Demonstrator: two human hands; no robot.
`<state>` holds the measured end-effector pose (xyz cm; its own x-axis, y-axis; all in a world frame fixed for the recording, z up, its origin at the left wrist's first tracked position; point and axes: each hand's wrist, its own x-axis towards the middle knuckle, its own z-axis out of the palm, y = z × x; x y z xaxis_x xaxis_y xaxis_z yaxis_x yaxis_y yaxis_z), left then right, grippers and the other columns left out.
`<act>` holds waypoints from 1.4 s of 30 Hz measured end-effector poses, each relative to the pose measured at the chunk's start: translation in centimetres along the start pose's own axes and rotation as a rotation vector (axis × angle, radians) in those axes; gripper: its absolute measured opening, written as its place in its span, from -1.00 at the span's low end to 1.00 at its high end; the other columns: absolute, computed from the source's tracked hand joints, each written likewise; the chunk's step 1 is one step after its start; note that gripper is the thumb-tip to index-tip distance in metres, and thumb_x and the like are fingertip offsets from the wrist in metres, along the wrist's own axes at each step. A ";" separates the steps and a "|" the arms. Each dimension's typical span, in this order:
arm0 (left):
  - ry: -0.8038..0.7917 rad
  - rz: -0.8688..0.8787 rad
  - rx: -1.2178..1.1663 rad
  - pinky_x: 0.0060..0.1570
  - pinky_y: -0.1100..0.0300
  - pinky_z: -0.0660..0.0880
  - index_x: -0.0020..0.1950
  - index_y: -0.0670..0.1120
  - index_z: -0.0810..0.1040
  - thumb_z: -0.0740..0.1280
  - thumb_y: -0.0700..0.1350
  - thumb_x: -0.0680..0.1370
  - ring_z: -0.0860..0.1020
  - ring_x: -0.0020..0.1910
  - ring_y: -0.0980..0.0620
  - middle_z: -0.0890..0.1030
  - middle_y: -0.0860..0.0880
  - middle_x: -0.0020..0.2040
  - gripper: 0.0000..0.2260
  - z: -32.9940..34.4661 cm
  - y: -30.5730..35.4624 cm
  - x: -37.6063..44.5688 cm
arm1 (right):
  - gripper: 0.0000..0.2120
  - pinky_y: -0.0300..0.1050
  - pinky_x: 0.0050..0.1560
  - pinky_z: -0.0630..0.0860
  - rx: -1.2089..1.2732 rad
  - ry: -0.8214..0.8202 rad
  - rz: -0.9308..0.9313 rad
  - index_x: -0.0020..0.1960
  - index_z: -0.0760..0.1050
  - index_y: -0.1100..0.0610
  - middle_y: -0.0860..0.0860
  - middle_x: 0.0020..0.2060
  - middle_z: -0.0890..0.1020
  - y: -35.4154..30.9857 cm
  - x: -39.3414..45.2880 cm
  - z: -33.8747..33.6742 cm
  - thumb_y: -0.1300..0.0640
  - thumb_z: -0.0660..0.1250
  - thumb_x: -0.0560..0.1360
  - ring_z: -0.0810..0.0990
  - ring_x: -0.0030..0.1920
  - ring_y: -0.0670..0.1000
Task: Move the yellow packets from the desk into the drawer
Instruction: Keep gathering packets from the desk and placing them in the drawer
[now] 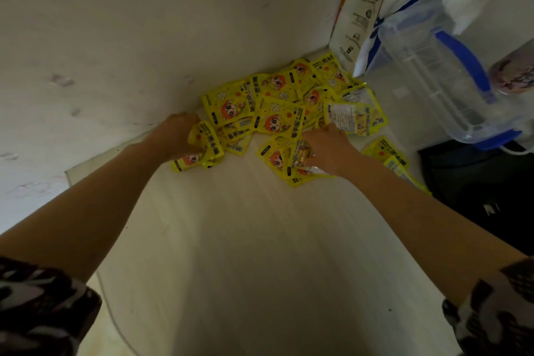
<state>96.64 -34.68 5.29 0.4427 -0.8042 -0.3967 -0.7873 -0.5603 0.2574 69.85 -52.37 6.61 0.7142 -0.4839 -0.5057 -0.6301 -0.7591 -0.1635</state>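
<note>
Head view, both hands point(176, 136) point(326, 150) gripping yellow packets point(274, 113) (desk point(245, 240) corner)

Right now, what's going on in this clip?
A person is gathering yellow packets heaped on the desk by the wall. The left hand grips a few at the heap's left edge; the right hand holds some at its near right side. Most packets lie loose. No drawer is in view.
</note>
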 end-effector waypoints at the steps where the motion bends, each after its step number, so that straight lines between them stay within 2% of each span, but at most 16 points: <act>1: -0.012 -0.007 0.004 0.21 -0.04 0.41 0.36 -0.20 0.38 0.56 -0.09 0.34 0.44 0.26 -0.23 0.47 -0.24 0.28 -0.33 0.0 -0.1 0.2 | -0.70 0.11 0.22 0.31 -0.013 0.009 -0.002 0.09 0.40 0.16 0.14 0.15 0.50 -0.1 0.0 0.0 0.05 0.37 0.45 0.33 0.27 0.24; 4: -0.054 -0.025 -0.001 0.17 -0.03 0.43 0.37 -0.17 0.34 0.54 -0.06 0.37 0.45 0.24 -0.23 0.48 -0.23 0.28 -0.34 0.0 -0.4 0.4 | -0.61 0.15 0.25 0.29 -0.069 0.045 -0.026 0.19 0.40 0.19 0.14 0.22 0.44 -0.1 -0.1 0.3 0.04 0.37 0.45 0.33 0.29 0.21; 7: -0.051 -0.035 -0.022 0.18 -0.05 0.43 0.34 -0.16 0.34 0.54 -0.01 0.36 0.45 0.24 -0.21 0.48 -0.23 0.26 -0.35 0.3 -0.9 0.2 | -0.63 0.13 0.21 0.29 -0.059 0.062 -0.030 0.20 0.39 0.18 0.13 0.16 0.45 0.0 -0.3 0.5 0.05 0.35 0.47 0.38 0.26 0.18; 10: -0.068 -0.044 -0.004 0.14 0.02 0.39 0.27 -0.16 0.36 0.55 0.05 0.32 0.43 0.21 -0.19 0.48 -0.21 0.21 -0.35 0.5 -1.1 -0.4 | -0.68 0.08 0.11 0.29 0.020 0.079 -0.027 0.18 0.37 0.16 0.10 0.09 0.47 0.1 -0.8 0.7 0.07 0.31 0.49 0.46 0.16 0.15; 12: -0.093 -0.079 -0.035 0.08 0.06 0.39 0.32 -0.16 0.33 0.55 0.07 0.33 0.45 0.21 -0.19 0.48 -0.21 0.25 -0.30 0.8 -0.9 -1.1 | -0.71 0.08 0.05 0.31 0.050 0.084 -0.021 0.14 0.35 0.16 0.08 0.04 0.47 0.2 -1.3 0.7 0.06 0.30 0.50 0.49 0.10 0.15; 16: -0.078 -0.210 -0.211 0.20 0.03 0.39 0.44 -0.15 0.28 0.54 0.06 0.35 0.42 0.31 -0.20 0.45 -0.18 0.36 -0.23 1.6 -0.3 -3.1 | -0.77 0.07 -0.01 0.30 0.128 0.109 -0.013 0.06 0.32 0.14 -0.01 -0.14 0.38 0.3 -2.5 0.7 0.06 0.29 0.53 0.49 0.06 0.15; 18: -0.051 -0.266 -0.321 0.15 0.01 0.44 0.35 -0.15 0.40 0.56 0.06 0.32 0.50 0.22 -0.18 0.53 -0.17 0.26 -0.30 2.3 -0.2 -4.1 | -0.79 0.04 -0.01 0.23 0.168 0.099 -0.005 0.03 0.27 0.11 -0.08 -0.27 0.33 0.4 -3.3 0.8 0.06 0.29 0.54 0.49 0.05 0.15; 20: -0.016 -0.302 -0.484 0.00 0.07 0.52 0.19 -0.15 0.51 0.57 -0.02 0.32 0.59 0.04 -0.12 0.62 -0.13 0.09 -0.48 3.0 0.4 -5.6 | -0.74 0.05 0.06 0.23 0.255 0.075 0.015 0.12 0.30 0.14 -0.13 -0.32 0.30 0.4 -4.3 1.0 0.06 0.29 0.55 0.49 0.04 0.15; 22: 0.000 -0.340 -0.683 -0.07 0.06 0.56 0.12 -0.13 0.54 0.54 -0.12 0.36 0.63 -0.07 -0.07 0.65 -0.09 0.00 -0.62 4.0 1.5 -7.5 | -0.61 0.14 0.17 0.31 0.376 0.049 0.066 0.25 0.29 0.16 -0.11 -0.29 0.35 0.4 -5.5 1.4 0.02 0.32 0.53 0.50 0.07 0.17; 23: 0.014 -0.365 -0.779 -0.05 0.02 0.59 0.10 -0.11 0.55 0.54 -0.14 0.37 0.64 -0.09 -0.07 0.65 -0.09 -0.01 -0.66 4.6 2.0 -8.4 | -0.60 0.16 0.16 0.35 0.433 0.045 0.089 0.24 0.30 0.15 -0.08 -0.27 0.38 0.4 -6.1 1.7 0.00 0.33 0.52 0.50 0.06 0.17; 27: 0.104 -0.475 -1.058 -0.01 -0.13 0.60 0.04 -0.03 0.54 0.50 -0.23 0.40 0.64 -0.06 -0.13 0.65 -0.14 0.01 -0.72 7.3 4.7 -12.2 | -0.69 0.01 -0.13 0.43 0.690 0.140 0.160 0.05 0.35 0.17 0.01 -0.22 0.51 0.3 -9.1 4.0 0.01 0.37 0.49 0.51 -0.10 0.11; 29: 0.129 -0.513 -1.148 -0.06 -0.13 0.61 0.07 -0.04 0.53 0.49 -0.24 0.41 0.64 -0.05 -0.15 0.64 -0.15 0.01 -0.71 8.8 6.2 -14.1 | -0.68 0.01 -0.06 0.50 0.810 0.188 0.192 0.08 0.41 0.19 0.08 -0.06 0.60 0.2 -10.7 5.2 0.03 0.40 0.47 0.58 -0.04 0.10; 31: 0.148 -0.538 -1.183 -0.11 -0.05 0.62 0.05 -0.05 0.53 0.48 -0.25 0.42 0.64 -0.09 -0.12 0.64 -0.13 -0.03 -0.73 10.1 7.8 -15.9 | -0.66 -0.03 -0.02 0.52 0.873 0.215 0.230 0.11 0.44 0.20 0.06 -0.02 0.60 -0.1 -12.3 6.2 0.02 0.41 0.46 0.58 -0.02 0.06; 34: 0.150 -0.551 -1.236 -0.15 0.03 0.60 -0.05 -0.03 0.54 0.48 -0.27 0.41 0.63 -0.17 -0.04 0.65 -0.10 -0.07 -0.78 11.7 9.8 -18.3 | -0.64 -0.14 -0.09 0.43 0.930 0.244 0.279 0.14 0.43 0.21 0.04 -0.04 0.56 -0.8 -14.7 7.8 0.02 0.40 0.47 0.53 -0.05 0.02; 38: 0.176 -0.575 -1.281 -0.21 0.10 0.59 -0.10 -0.01 0.53 0.48 -0.28 0.41 0.62 -0.22 0.04 0.64 -0.03 -0.15 -0.78 13.0 12.2 -21.1 | -0.61 0.00 -0.02 0.51 0.998 0.306 0.361 0.13 0.43 0.23 0.13 0.02 0.59 -1.7 -18.1 9.8 0.00 0.41 0.46 0.56 -0.02 0.10; 42: 0.121 -0.527 -1.300 -0.14 0.02 0.61 -0.08 -0.02 0.53 0.47 -0.28 0.42 0.64 -0.16 -0.02 0.66 -0.05 -0.11 -0.78 13.9 13.5 -23.2 | -0.63 0.05 0.03 0.54 1.058 0.385 0.467 0.12 0.44 0.20 0.11 0.02 0.60 -2.9 -21.5 11.8 0.00 0.42 0.45 0.57 0.01 0.10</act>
<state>69.79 -20.84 5.68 0.6433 -0.4197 -0.6404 0.4045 -0.5238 0.7497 52.73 -34.59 7.99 0.2830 -0.8495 -0.4453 -0.6594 0.1648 -0.7335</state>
